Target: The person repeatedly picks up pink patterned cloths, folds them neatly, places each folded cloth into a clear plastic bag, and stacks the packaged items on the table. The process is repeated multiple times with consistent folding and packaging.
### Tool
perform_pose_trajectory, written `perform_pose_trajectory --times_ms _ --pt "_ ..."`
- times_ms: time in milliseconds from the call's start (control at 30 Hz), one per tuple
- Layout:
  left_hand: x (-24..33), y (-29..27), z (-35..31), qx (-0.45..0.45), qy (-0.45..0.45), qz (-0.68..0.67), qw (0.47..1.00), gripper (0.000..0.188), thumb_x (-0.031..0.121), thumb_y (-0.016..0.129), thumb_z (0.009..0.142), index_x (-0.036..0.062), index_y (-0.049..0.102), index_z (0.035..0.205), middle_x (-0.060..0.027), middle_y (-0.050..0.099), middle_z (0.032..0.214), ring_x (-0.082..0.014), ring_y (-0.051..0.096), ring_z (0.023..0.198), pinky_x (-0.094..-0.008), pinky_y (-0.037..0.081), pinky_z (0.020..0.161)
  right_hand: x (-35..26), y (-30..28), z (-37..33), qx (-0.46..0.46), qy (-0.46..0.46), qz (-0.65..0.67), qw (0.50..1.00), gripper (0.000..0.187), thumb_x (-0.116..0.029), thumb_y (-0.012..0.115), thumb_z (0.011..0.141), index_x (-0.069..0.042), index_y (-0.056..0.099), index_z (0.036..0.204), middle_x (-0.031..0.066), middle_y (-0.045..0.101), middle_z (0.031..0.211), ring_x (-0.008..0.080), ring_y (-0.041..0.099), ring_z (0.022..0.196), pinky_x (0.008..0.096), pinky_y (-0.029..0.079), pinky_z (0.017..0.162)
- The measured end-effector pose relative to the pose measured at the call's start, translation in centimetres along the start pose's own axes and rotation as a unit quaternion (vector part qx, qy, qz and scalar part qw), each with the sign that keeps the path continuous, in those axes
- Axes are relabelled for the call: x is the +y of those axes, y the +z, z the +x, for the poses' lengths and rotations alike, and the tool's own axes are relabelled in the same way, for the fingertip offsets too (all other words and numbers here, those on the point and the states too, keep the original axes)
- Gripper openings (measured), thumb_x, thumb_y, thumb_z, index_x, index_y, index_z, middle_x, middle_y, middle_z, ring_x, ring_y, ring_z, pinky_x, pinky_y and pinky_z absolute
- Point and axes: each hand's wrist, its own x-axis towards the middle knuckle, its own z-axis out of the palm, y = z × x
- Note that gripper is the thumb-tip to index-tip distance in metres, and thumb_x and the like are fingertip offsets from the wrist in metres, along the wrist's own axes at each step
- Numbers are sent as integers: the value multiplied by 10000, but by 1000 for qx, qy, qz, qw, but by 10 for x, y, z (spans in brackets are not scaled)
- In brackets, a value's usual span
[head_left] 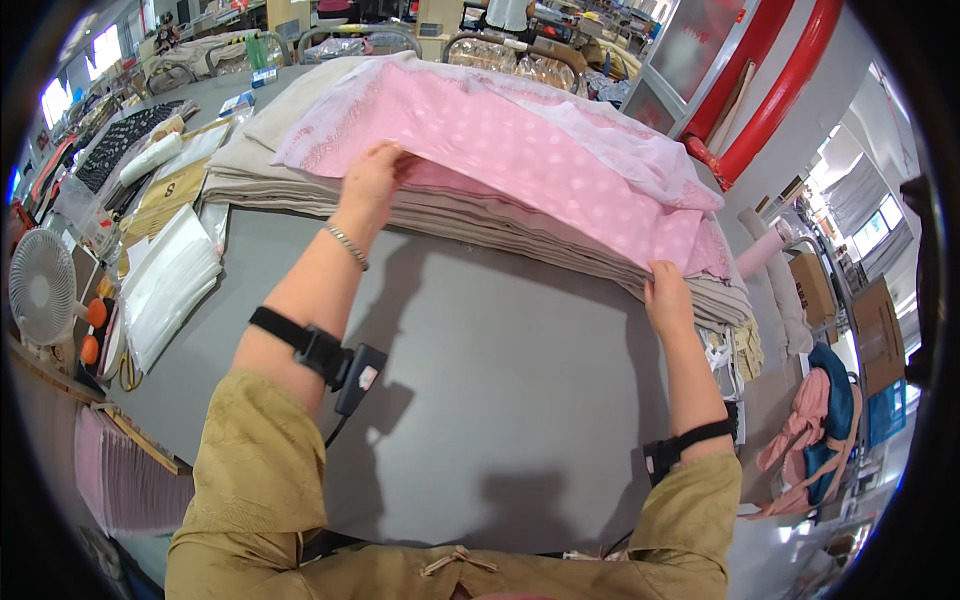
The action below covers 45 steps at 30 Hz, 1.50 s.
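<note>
A pink cloth with pale dots (520, 150) lies over a stack of folded beige fabric (440, 215) at the far side of the table. My left hand (374, 180) pinches the cloth's near edge left of the middle. Farther right, my right hand (668, 300) grips the same edge near its right corner, so the edge runs fairly straight between them. White cloth with a lacy pink pattern (610, 135) shows along the back and right of the pink one. Black straps with small devices are on both my forearms.
The grey table top (500, 370) spreads before me. On its left lie white plastic bags (170, 285), yellow-handled scissors (128, 372) and a white fan (45, 285). Red pipes (775, 100) rise at the back right. Pink and blue cloths (820, 430) hang at the right.
</note>
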Motion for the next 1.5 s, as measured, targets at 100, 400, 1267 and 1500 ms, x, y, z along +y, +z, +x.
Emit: perform_pose_trajectory --times_ms 100,400,1267,1500 --pt "44 -20 -39 -15 128 9 992 166 79 532 916 -30 626 999 -94 663 960 -163 637 880 -286 508 800 -8 -20 -6 29 50 -45 997 159 -27 597 800 -5 588 957 201 605 936 390 588 878 459 468 767" --pt "37 -44 -210 -63 -118 -263 955 561 434 470 959 32 430 1347 -129 575 1251 -287 555 1147 -517 433 978 -181 -117 -116 -174 -179 200 948 110 -163 580 831 -55 584 847 168 612 736 389 604 708 471 485 639" --pt "72 -221 -290 136 -53 37 989 322 142 522 967 -39 519 1233 -116 637 1118 -200 641 959 -335 530 834 -37 6 -56 -219 215 39 951 221 -191 600 797 -28 704 904 185 689 856 341 669 817 409 517 744" --pt "76 -225 -292 5 -182 53 982 328 148 605 913 -56 576 1169 -126 652 1113 -210 642 974 -350 519 859 -78 101 43 -128 160 207 957 384 -314 721 747 6 693 956 182 700 904 298 678 847 384 513 762"
